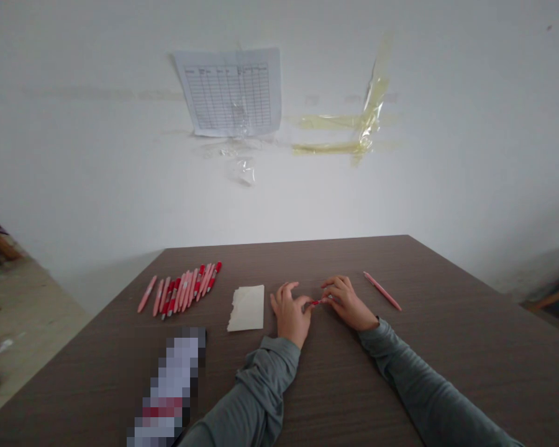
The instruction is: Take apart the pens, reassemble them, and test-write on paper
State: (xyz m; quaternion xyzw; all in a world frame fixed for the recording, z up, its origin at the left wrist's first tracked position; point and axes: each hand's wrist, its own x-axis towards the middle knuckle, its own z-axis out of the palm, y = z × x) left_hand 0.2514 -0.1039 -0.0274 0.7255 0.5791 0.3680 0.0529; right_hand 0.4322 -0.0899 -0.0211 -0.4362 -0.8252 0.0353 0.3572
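Observation:
Over the middle of the table, my left hand (291, 315) and my right hand (350, 304) face each other with their fingertips close together. Between them is a slim red pen (315, 303), pinched at its left end by my left thumb and fingers and at its right end by my right ones. Fingers hide both ends, so I cannot tell whether it is whole. Beside my left hand lies a cream paper piece (246, 308) with a torn left edge. To the right of my right hand, a single pink pen (382, 290) lies slantwise.
On the dark wooden table (447, 366), a row of several pink and red pens (181, 290) lies at the back left. A pixelated long object (170, 385) is near the left forearm. Behind the table, a printed sheet (235, 93) and yellow tape (330, 149) are stuck to the wall.

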